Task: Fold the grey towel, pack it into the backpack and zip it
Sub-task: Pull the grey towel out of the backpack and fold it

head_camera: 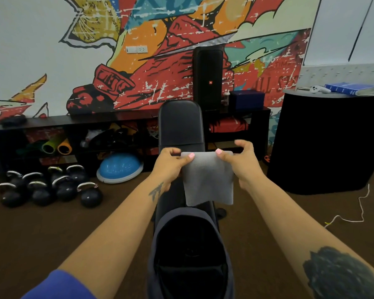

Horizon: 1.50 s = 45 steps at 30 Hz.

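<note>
The grey towel [208, 180] hangs in the air above the black padded counter [181, 126], held by its top edge between both hands; it is already folded into a small, nearly square panel, and its lower edge dangles just above the open mouth of the backpack [190, 255], without touching it as far as can be seen. The left hand [171, 164] pinches the towel's upper left corner, thumb in front with its pink nail lying on the cloth and the other fingers curled behind; the grip is narrow and closed on the fabric. The right hand [245, 162] pinches the upper right corner the same way, thumb on the front face, though the forefinger is lifted and curved above the edge; this grip too is closed on the towel. The cloth therefore lies between the two grips and below them, stretched fairly flat across the top and hanging straight down. The backpack sits on the near end of the counter, directly under the towel and between the forearms, its dark main pocket gaping wide with the zip undone. To the left, on the brown floor, a cluster of kettlebells [50, 186] stands near a blue half-ball [119, 167]; behind the counter a tall black speaker [207, 78] rests on a low shelf [73, 121] against a painted wall.
</note>
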Each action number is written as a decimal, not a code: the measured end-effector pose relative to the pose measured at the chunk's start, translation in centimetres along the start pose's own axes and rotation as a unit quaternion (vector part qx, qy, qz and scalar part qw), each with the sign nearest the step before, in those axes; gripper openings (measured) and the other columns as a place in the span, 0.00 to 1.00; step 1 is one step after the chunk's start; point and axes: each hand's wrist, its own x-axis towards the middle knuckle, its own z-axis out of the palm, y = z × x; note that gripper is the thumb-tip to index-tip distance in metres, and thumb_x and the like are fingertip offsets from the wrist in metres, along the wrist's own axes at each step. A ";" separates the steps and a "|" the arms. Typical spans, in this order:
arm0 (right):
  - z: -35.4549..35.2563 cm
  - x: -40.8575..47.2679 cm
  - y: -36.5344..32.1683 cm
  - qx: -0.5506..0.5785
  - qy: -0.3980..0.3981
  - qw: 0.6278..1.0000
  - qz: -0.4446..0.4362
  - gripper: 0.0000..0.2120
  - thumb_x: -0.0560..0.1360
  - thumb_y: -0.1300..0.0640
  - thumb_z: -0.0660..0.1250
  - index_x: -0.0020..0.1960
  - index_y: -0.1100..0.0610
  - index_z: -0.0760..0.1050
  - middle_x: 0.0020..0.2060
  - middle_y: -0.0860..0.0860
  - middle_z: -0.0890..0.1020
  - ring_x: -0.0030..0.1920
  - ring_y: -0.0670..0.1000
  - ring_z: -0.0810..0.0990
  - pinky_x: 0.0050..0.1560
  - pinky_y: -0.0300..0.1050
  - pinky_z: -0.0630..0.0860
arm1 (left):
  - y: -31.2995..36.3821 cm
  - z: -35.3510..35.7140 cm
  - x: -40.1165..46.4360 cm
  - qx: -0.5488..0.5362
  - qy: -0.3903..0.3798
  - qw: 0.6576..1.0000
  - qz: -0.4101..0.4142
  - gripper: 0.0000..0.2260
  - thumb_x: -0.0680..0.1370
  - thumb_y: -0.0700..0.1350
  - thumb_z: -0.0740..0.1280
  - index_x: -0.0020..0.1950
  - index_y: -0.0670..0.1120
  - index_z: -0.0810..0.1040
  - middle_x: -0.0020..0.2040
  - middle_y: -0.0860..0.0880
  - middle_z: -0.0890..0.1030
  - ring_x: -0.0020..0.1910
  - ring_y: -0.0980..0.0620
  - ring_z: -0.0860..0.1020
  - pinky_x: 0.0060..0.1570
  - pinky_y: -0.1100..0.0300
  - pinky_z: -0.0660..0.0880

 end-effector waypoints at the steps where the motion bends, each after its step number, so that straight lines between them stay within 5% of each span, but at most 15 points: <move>1: -0.1 0.1 0.0 -0.002 -0.020 1.000 -0.002 0.29 0.70 0.57 0.74 0.68 0.51 0.66 0.59 0.54 0.74 0.59 0.56 0.74 0.59 0.51 0.74 | 0.0 -0.1 0.1 0.008 0.001 1.000 0.015 0.25 0.72 0.46 0.73 0.66 0.48 0.68 0.58 0.44 0.78 0.57 0.47 0.77 0.59 0.51 0.75; 3: -0.2 0.2 -0.1 -0.016 -0.051 0.998 -0.014 0.22 0.70 0.62 0.74 0.61 0.51 0.73 0.60 0.55 0.77 0.60 0.57 0.76 0.61 0.53 0.76 | 0.1 -0.4 0.2 0.055 -0.018 0.996 0.064 0.30 0.70 0.43 0.74 0.69 0.49 0.67 0.56 0.44 0.80 0.57 0.48 0.78 0.62 0.50 0.74; 6: -0.1 0.2 -0.1 -0.086 -0.053 0.994 -0.049 0.19 0.70 0.65 0.72 0.59 0.53 0.77 0.59 0.54 0.79 0.61 0.55 0.76 0.61 0.50 0.75 | 0.3 -0.6 0.2 0.181 -0.010 0.973 0.145 0.22 0.68 0.41 0.76 0.61 0.48 0.77 0.54 0.49 0.81 0.53 0.52 0.79 0.58 0.55 0.77; 13: 0.4 0.5 -0.3 -0.320 -0.015 0.940 -0.120 0.10 0.75 0.56 0.69 0.55 0.56 0.79 0.51 0.53 0.77 0.48 0.50 0.73 0.47 0.43 0.71 | 0.3 -0.7 0.5 0.303 0.004 0.935 0.186 0.07 0.73 0.48 0.71 0.48 0.47 0.83 0.40 0.52 0.79 0.39 0.59 0.75 0.38 0.70 0.68; 16: 0.2 0.8 -0.2 -0.305 -0.036 0.940 -0.146 0.07 0.74 0.54 0.69 0.49 0.57 0.80 0.49 0.52 0.75 0.47 0.52 0.75 0.42 0.40 0.70 | -0.3 -1.1 0.7 0.259 -0.028 0.952 0.159 0.09 0.76 0.52 0.67 0.46 0.47 0.78 0.39 0.50 0.78 0.39 0.55 0.75 0.36 0.64 0.69; 19: -0.1 0.6 -0.2 -0.222 -0.092 0.961 -0.133 0.04 0.76 0.55 0.67 0.45 0.56 0.75 0.40 0.49 0.77 0.43 0.50 0.74 0.35 0.39 0.67 | -1.2 -1.1 1.0 0.200 -0.035 0.970 0.131 0.16 0.77 0.56 0.63 0.51 0.43 0.76 0.48 0.43 0.80 0.48 0.44 0.79 0.49 0.48 0.77; 22: 0.0 0.6 0.1 -0.164 -0.096 0.974 -0.124 0.04 0.77 0.55 0.66 0.47 0.55 0.74 0.41 0.47 0.76 0.42 0.47 0.74 0.37 0.39 0.68 | -1.9 -0.9 0.9 0.158 -0.026 0.977 0.137 0.14 0.77 0.55 0.64 0.51 0.45 0.75 0.50 0.42 0.80 0.51 0.41 0.79 0.52 0.39 0.77; 26: 0.0 0.8 0.4 -0.098 -0.074 0.986 -0.109 0.03 0.76 0.56 0.67 0.45 0.52 0.74 0.45 0.50 0.78 0.46 0.50 0.76 0.41 0.40 0.72 | -2.0 -0.5 0.6 0.056 -0.023 0.990 0.128 0.05 0.75 0.49 0.69 0.47 0.50 0.76 0.49 0.48 0.82 0.51 0.46 0.81 0.50 0.47 0.79; 29: -0.1 0.8 0.7 -0.029 -0.085 0.993 -0.074 0.03 0.76 0.56 0.67 0.43 0.51 0.76 0.47 0.51 0.80 0.49 0.52 0.79 0.49 0.46 0.76 | -2.2 -0.3 -0.3 -0.100 -0.069 0.991 0.061 0.07 0.74 0.47 0.69 0.50 0.48 0.78 0.48 0.49 0.83 0.49 0.50 0.81 0.45 0.58 0.78; 32: 0.0 0.7 1.0 0.017 -0.097 0.994 -0.041 0.01 0.76 0.56 0.67 0.46 0.52 0.77 0.46 0.52 0.81 0.48 0.53 0.80 0.51 0.49 0.78 | -2.8 0.1 -1.2 -0.184 -0.142 0.972 -0.021 0.14 0.71 0.52 0.68 0.52 0.45 0.79 0.47 0.49 0.84 0.47 0.51 0.82 0.49 0.56 0.78; 38: -0.1 0.5 1.9 0.029 -0.122 0.992 -0.016 0.04 0.76 0.54 0.67 0.49 0.54 0.77 0.45 0.51 0.81 0.46 0.51 0.80 0.45 0.44 0.77 | -4.2 1.1 -1.1 -0.220 -0.115 0.968 -0.034 0.16 0.76 0.50 0.65 0.61 0.44 0.76 0.56 0.45 0.82 0.54 0.47 0.80 0.51 0.53 0.77; 43: -1.2 0.7 2.9 -0.015 -0.212 0.976 0.049 0.21 0.69 0.56 0.74 0.59 0.58 0.74 0.54 0.54 0.81 0.55 0.55 0.80 0.49 0.46 0.77 | -4.1 1.8 -1.0 -0.158 -0.090 0.983 0.020 0.09 0.78 0.50 0.63 0.55 0.49 0.77 0.52 0.48 0.83 0.49 0.51 0.82 0.46 0.57 0.79; 45: -1.5 0.6 3.0 -0.032 -0.252 0.962 0.098 0.18 0.68 0.62 0.75 0.56 0.57 0.76 0.52 0.53 0.82 0.53 0.54 0.80 0.52 0.47 0.77 | -4.1 1.8 -1.0 -0.120 -0.071 0.989 0.046 0.06 0.78 0.51 0.63 0.52 0.52 0.77 0.52 0.49 0.82 0.49 0.52 0.82 0.45 0.59 0.78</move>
